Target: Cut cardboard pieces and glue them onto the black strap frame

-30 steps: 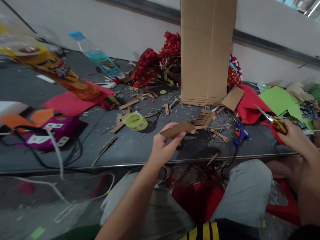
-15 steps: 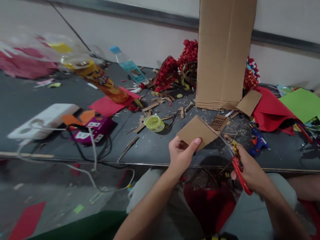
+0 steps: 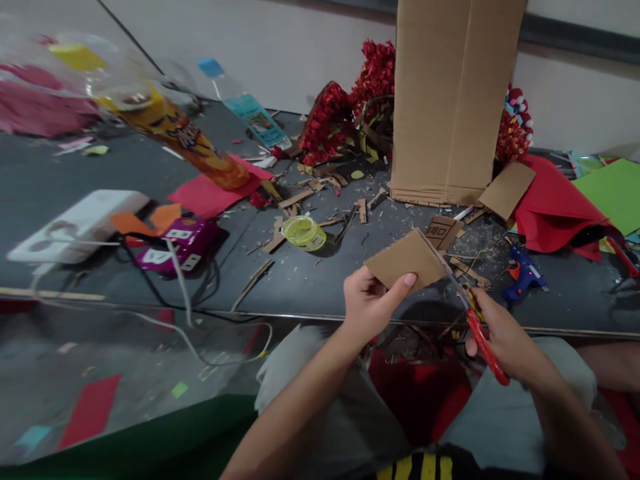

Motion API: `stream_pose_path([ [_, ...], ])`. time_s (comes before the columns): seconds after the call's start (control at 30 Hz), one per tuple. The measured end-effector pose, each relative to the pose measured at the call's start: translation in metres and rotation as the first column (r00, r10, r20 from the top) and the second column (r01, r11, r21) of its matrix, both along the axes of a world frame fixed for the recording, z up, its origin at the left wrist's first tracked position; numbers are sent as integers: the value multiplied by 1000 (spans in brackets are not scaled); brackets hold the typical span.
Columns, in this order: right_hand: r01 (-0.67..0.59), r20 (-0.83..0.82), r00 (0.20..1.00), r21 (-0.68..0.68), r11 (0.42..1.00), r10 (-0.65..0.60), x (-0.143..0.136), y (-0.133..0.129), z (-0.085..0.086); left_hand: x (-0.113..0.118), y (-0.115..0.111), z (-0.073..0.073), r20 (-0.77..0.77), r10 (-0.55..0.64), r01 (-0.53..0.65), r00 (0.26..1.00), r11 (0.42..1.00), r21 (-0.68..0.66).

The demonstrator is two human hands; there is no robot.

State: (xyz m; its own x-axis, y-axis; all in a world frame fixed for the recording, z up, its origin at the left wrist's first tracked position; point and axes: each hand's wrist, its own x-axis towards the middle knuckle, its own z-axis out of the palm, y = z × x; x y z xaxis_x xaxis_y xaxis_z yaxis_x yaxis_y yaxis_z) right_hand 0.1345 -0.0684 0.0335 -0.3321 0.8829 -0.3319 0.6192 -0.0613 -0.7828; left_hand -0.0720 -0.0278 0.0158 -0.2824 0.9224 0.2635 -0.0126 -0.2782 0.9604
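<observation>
My left hand (image 3: pixel 373 303) pinches a flat brown cardboard piece (image 3: pixel 406 261) by its lower edge, held above the front edge of the dark table (image 3: pixel 310 283). My right hand (image 3: pixel 503 333) grips red and yellow scissors (image 3: pixel 473 317). Their blades run along the right edge of the cardboard piece. Both hands hover over my lap in front of the table.
A tall cardboard sheet (image 3: pixel 450 100) stands at the back, with red paper flowers (image 3: pixel 345 113) beside it. On the table lie a yellow tape roll (image 3: pixel 303 232), a blue glue gun (image 3: pixel 523 275), red paper (image 3: pixel 555 207), green paper (image 3: pixel 613 193), a purple box (image 3: pixel 183 243), a chip can (image 3: pixel 193 143), cables and cardboard scraps.
My right hand brought the scissors from the far right to the cardboard piece's right edge. My left hand turned the cardboard piece flat toward me. The view shifted left.
</observation>
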Motion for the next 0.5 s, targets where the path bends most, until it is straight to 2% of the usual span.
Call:
stream_pose_path([
  [0.23, -3, -53, 999, -37, 999, 1, -1, 0, -1, 0, 1, 0, -19, 0, 1, 1000, 1000, 32],
  [0.5, -13, 0, 1000, 83, 996, 13, -2, 2, -3, 0, -1, 3, -25, 2, -3, 1000, 1000, -21],
])
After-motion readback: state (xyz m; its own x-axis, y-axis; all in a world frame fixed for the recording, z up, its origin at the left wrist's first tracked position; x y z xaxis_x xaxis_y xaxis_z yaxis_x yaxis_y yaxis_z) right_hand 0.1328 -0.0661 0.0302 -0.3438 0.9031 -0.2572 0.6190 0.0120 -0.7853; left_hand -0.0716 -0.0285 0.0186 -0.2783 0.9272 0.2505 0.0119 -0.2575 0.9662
